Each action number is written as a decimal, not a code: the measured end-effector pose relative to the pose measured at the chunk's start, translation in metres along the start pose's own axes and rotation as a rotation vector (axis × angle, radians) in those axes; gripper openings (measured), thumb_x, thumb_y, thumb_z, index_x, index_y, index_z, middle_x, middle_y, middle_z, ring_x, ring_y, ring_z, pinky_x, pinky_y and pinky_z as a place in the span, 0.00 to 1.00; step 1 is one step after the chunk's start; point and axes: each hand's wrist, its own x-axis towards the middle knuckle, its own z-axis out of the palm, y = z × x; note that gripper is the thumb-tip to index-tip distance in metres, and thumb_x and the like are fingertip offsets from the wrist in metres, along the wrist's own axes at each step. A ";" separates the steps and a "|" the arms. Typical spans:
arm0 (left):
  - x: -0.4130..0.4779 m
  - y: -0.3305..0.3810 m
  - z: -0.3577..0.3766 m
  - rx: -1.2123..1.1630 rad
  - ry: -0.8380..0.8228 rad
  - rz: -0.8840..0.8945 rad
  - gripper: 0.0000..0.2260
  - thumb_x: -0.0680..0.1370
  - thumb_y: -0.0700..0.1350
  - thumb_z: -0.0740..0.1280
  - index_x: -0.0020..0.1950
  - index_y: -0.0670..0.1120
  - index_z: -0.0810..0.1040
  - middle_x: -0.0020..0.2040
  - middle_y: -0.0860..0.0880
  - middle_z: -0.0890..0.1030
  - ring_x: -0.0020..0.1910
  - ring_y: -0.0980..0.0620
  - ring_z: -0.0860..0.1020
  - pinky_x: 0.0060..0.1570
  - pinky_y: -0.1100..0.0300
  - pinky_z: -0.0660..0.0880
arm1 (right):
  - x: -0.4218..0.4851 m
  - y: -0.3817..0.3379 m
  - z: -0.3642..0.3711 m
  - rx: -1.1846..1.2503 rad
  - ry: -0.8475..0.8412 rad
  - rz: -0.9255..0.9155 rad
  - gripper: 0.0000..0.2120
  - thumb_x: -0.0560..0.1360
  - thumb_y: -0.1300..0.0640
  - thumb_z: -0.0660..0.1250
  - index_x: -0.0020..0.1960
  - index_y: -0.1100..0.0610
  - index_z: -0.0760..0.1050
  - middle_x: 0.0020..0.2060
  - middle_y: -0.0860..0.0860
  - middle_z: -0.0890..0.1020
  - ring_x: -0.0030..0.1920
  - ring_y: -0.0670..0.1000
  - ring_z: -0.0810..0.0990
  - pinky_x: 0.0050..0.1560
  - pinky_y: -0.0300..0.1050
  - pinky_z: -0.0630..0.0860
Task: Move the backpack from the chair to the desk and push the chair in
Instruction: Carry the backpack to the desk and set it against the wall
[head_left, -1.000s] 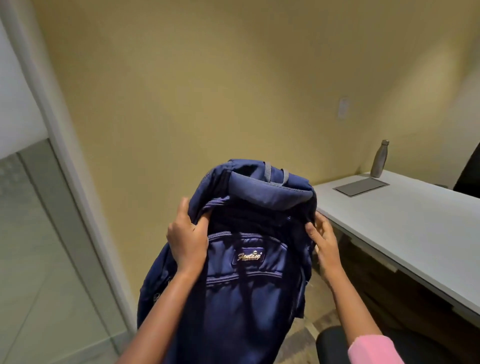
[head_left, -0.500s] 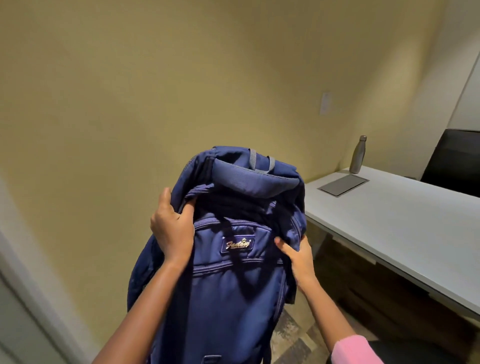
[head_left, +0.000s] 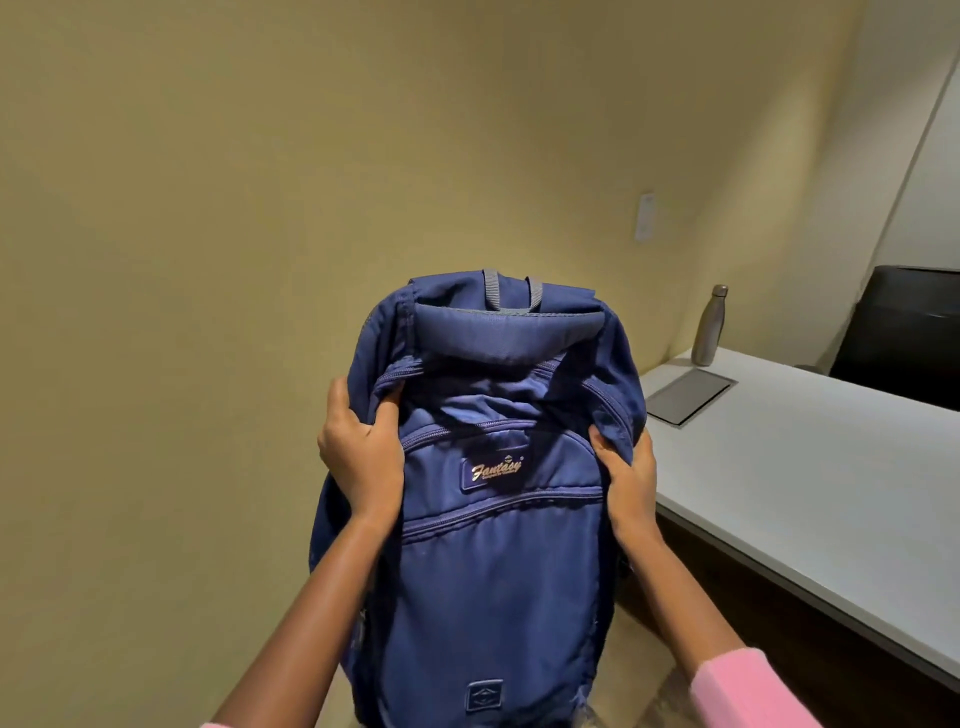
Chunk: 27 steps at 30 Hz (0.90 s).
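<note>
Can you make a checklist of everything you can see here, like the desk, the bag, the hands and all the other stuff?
Surface: white desk at right, mostly bare.
Job's things: blue backpack held upright in the air, left of the desk, not yet on it; chair not clearly seen.
Clutter: steel bottle standing at the desk's far corner; grey flat panel lying beside it.
Grippers: left hand and right hand each grip a side of the backpack near its top.
Cables: nothing seen.
Surroundings: yellow wall with a wall plate; dark object behind the desk.
</note>
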 end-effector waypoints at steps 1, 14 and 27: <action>0.007 -0.006 0.014 -0.016 -0.006 0.002 0.11 0.68 0.42 0.60 0.46 0.37 0.73 0.32 0.44 0.69 0.32 0.48 0.65 0.32 0.57 0.61 | 0.013 0.002 0.003 -0.002 0.018 -0.010 0.22 0.75 0.59 0.64 0.67 0.58 0.65 0.60 0.55 0.75 0.62 0.56 0.73 0.65 0.52 0.70; 0.095 -0.057 0.202 -0.167 -0.116 0.078 0.09 0.71 0.34 0.63 0.51 0.36 0.74 0.30 0.60 0.66 0.30 0.50 0.67 0.31 0.65 0.63 | 0.178 0.020 0.020 -0.040 0.290 -0.142 0.19 0.76 0.59 0.62 0.66 0.60 0.66 0.61 0.57 0.75 0.57 0.51 0.73 0.57 0.43 0.69; 0.105 -0.072 0.407 -0.242 -0.149 0.052 0.07 0.72 0.36 0.64 0.49 0.38 0.74 0.30 0.60 0.65 0.35 0.50 0.65 0.30 0.75 0.65 | 0.379 0.042 -0.043 -0.137 0.345 -0.185 0.22 0.76 0.55 0.61 0.68 0.60 0.64 0.65 0.59 0.73 0.64 0.57 0.71 0.61 0.43 0.68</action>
